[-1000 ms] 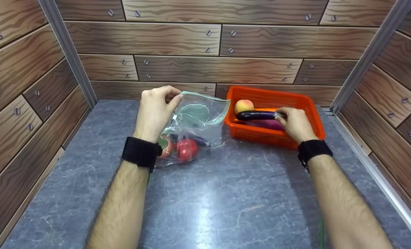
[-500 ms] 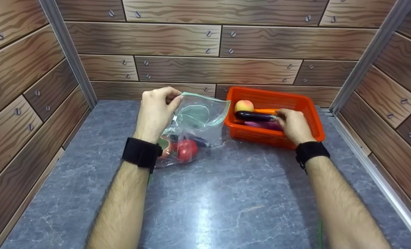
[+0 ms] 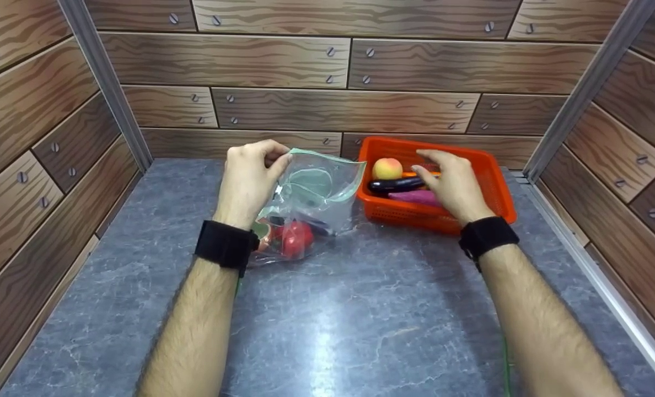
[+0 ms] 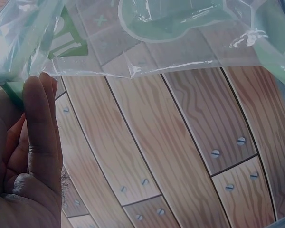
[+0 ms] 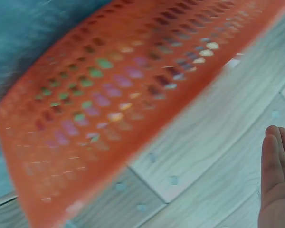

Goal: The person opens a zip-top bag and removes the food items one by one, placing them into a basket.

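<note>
Left hand (image 3: 246, 179) pinches clear green-trimmed plastic bag (image 3: 333, 215) mid-frame, prob to prop mouth up. Right hand (image 3: 455, 184) empty, fingers loose over rectangular orange plastic basket (image 3: 393, 214), frame right.

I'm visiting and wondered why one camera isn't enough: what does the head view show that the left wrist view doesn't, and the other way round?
Only the head view shows the orange basket, the peach, the eggplant, the right grip and the red round item inside the clear bag.

Only the left wrist view shows the palm side of the left grip and, clearly, a green printed patch.

Both show the left grip pinching the bag's edge, and the wood-patterned wall.
</note>
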`<action>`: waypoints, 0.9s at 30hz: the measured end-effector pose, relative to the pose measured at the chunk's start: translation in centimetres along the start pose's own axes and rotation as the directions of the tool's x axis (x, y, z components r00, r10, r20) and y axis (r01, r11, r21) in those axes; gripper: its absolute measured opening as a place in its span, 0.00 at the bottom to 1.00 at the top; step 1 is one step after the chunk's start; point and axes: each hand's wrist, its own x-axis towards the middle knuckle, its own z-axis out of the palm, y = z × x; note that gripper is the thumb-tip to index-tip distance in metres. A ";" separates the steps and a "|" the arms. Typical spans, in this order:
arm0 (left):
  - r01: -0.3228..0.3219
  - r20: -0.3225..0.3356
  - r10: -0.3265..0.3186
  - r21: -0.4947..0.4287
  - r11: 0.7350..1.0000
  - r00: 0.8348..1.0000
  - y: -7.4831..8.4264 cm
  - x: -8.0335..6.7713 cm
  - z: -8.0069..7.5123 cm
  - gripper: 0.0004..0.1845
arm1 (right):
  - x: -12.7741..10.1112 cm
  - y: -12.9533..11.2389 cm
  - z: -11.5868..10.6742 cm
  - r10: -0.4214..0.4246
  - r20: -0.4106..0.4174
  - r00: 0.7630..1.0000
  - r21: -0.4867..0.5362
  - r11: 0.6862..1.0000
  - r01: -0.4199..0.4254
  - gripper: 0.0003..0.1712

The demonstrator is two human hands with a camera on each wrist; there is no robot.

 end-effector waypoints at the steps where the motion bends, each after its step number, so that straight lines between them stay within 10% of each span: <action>1: 0.000 0.000 0.000 -0.002 1.000 1.000 0.0 0.0 0.1 0.07 | 0.1 -0.5 0.0 -0.011 -0.007 1.000 0.006 1.000 0.011 0.26; 27: -0.004 0.021 0.004 0.000 1.000 1.000 0.3 -0.4 0.7 0.08 | -0.6 -10.8 3.0 -0.362 0.040 0.931 0.146 0.924 0.353 0.15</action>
